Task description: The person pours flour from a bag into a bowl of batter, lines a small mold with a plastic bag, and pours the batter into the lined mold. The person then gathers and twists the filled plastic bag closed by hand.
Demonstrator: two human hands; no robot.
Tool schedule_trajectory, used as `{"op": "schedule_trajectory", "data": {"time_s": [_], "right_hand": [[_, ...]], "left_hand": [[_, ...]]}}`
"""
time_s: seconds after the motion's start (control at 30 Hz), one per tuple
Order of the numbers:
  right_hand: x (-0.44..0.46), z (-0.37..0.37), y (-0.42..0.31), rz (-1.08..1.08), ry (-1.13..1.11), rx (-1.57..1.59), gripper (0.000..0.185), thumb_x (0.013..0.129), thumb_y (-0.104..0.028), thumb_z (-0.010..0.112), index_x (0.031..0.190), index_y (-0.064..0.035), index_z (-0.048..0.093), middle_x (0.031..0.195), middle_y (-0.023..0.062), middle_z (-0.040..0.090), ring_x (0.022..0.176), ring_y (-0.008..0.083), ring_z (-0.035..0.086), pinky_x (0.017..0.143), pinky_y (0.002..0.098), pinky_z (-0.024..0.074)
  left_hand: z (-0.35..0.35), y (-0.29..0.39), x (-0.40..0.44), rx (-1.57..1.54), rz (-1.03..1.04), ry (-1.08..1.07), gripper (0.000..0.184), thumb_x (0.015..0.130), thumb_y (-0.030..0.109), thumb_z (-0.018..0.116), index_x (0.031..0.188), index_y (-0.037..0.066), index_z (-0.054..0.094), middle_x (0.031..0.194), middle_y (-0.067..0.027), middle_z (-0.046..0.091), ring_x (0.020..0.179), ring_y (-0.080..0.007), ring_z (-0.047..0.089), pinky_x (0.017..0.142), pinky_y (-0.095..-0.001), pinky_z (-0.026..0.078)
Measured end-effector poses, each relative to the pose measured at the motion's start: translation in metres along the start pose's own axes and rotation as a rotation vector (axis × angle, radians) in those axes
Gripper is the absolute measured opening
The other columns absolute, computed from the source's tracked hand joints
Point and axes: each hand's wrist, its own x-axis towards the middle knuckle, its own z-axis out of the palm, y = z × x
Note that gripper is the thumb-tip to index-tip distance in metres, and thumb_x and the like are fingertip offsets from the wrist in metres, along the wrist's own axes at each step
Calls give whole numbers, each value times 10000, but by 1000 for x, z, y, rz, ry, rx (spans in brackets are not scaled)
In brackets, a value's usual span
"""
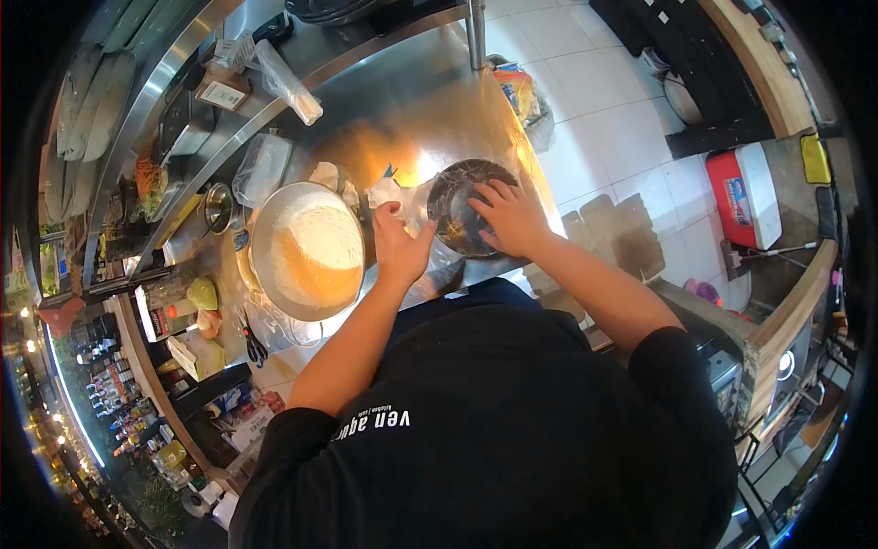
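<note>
A large metal bowl (259,274) holding white flour (320,229) stands on the steel counter to the left. Beside its right rim is my left hand (401,252), fingers bent and thumb apart, with nothing visible in it. Just beyond those fingertips lies a crumpled white piece with a blue mark (384,190). My right hand (512,218) reaches over a dark round pan (448,197), its fingers spread on or just above the inside. Whether the fingertips touch the pan's surface I cannot tell. Streaks of something show across the pan's bottom.
A clear plastic container (261,169) sits behind the bowl, under a steel shelf (338,59). Black-handled scissors (254,348) lie left of my body. A metal post (476,37) rises at the counter's far edge. On the floor to the right is a red and white cooler (741,197).
</note>
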Motion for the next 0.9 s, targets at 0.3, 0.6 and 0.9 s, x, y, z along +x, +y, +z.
{"op": "schedule_trajectory", "data": {"time_s": [0.3,0.6,0.9], "right_hand": [[23,2,-36,73,-102,-18,569,795,-280,823,1311,-106,658,1488,147,543,1374,348,501,1142,484,418],[32,-2,-38,91,-85,16,501,796,-174,797,1275,-104,672,1409,136,595,1310,366,557,1099,492,461],[21,-38,-50,283,78,236,384,857,-94,723,1237,-73,665,1218,178,656,1179,415,614,1024,477,496]], "left_hand": [[-15,5,0,-84,-228,-268,565,898,268,772,1361,33,547,1147,-162,753,1050,-336,740,927,-448,568],[-110,-22,-78,-246,-6,-219,304,931,167,762,1191,32,685,1011,-115,720,892,-193,685,796,-333,556],[-158,-198,-135,-1360,-1104,23,573,1043,424,587,1426,16,465,1049,-177,694,814,-337,720,701,-410,590]]}}
